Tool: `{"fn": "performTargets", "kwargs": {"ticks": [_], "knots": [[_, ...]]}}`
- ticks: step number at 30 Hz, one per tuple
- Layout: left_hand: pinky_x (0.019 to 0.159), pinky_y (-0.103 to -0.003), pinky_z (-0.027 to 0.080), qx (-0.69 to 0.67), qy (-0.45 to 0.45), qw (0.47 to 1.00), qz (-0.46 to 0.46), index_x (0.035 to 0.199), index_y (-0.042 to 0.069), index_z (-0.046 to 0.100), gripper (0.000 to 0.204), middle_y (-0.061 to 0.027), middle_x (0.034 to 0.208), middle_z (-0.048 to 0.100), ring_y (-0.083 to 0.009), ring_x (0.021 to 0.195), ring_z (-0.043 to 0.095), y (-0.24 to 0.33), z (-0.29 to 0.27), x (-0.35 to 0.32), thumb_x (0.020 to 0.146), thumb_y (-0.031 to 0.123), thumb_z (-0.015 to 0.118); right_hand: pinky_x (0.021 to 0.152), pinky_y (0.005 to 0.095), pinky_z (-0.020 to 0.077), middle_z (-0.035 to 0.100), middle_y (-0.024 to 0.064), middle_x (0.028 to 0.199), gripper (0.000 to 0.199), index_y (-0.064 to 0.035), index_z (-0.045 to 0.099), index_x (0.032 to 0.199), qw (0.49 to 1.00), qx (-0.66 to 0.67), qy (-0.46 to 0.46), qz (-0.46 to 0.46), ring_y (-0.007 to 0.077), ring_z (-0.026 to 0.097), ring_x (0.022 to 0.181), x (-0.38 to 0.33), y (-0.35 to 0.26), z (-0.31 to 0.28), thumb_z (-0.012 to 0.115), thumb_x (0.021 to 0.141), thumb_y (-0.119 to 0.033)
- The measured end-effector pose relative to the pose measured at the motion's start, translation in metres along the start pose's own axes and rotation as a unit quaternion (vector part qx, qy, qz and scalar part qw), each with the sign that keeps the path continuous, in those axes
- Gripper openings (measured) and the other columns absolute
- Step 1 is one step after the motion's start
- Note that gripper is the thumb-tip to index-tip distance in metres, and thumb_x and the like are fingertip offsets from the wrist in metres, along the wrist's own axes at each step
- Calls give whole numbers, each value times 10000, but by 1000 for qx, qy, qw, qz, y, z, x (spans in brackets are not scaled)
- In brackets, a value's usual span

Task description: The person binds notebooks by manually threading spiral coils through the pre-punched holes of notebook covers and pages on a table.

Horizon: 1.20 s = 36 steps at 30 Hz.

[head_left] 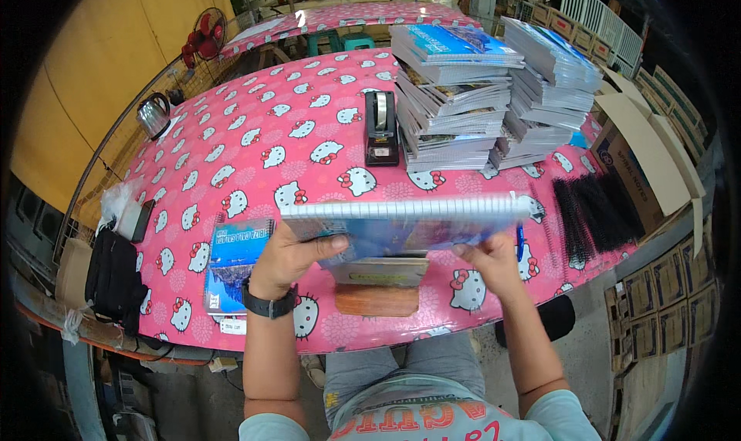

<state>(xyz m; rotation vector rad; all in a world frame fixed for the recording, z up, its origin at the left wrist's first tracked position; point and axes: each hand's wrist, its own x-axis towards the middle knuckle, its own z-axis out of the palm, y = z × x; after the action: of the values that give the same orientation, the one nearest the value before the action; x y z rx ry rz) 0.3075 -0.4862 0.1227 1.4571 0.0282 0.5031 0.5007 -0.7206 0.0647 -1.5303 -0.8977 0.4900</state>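
Note:
Between my two hands is a blue-covered notebook, tilted, its pale edge with a row of binding marks turned away from me; it is partly blurred. My left hand, with a dark watch at the wrist, grips its left end, thumb on the near face. My right hand is closed on the right end near the lower corner. Below the notebook, a wooden block lies at the near part of the table, its far part covered. Just left of my left hand lie blue spiral notebooks. A blue pen rests beside my right hand.
Tall notebook stacks stand at the back right, beside a black tape dispenser. Black spiral coils and an open cardboard box are at the right. A black bag and kettle line the left edge.

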Motion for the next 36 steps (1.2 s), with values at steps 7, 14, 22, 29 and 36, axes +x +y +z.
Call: {"fn": "performTargets", "kwargs": {"ticks": [7,14,22,29,36], "knots": [[706,-245,470,125,51,991,-24,936,1,629,210,-21,881,644,-87,780,583,5,-8,-1,735,-23,685,694,285,475,687,86,885,189,-39,666,980,996,-83,7,-14,155,632,775,-11,12,18,669,797,-85],[693,-230,463,223,138,962,73,904,-5,605,216,-12,814,598,-88,752,569,6,4,3,707,-75,660,665,314,488,678,111,866,204,-39,658,985,986,-160,-37,-13,176,636,739,-7,18,12,666,804,-131],[874,-288,379,131,238,960,-71,1175,20,495,367,-55,1061,538,-136,983,489,-77,-67,-67,828,83,595,730,367,499,657,201,893,220,-5,653,969,918,-322,225,55,309,651,820,18,73,-111,573,813,-138],[918,-318,373,21,296,955,5,1218,-11,463,354,-121,1120,542,-174,1034,508,-83,-36,-26,933,199,482,725,436,496,633,199,872,263,-9,609,1014,771,-581,258,30,366,614,764,33,146,-215,568,761,-68],[1087,-533,116,510,315,788,140,1327,-15,374,625,-175,1372,386,-291,1304,330,-44,44,-11,848,319,596,733,347,472,576,123,930,413,-13,481,1191,946,-230,227,16,209,593,830,28,22,-144,485,778,-20]]}}
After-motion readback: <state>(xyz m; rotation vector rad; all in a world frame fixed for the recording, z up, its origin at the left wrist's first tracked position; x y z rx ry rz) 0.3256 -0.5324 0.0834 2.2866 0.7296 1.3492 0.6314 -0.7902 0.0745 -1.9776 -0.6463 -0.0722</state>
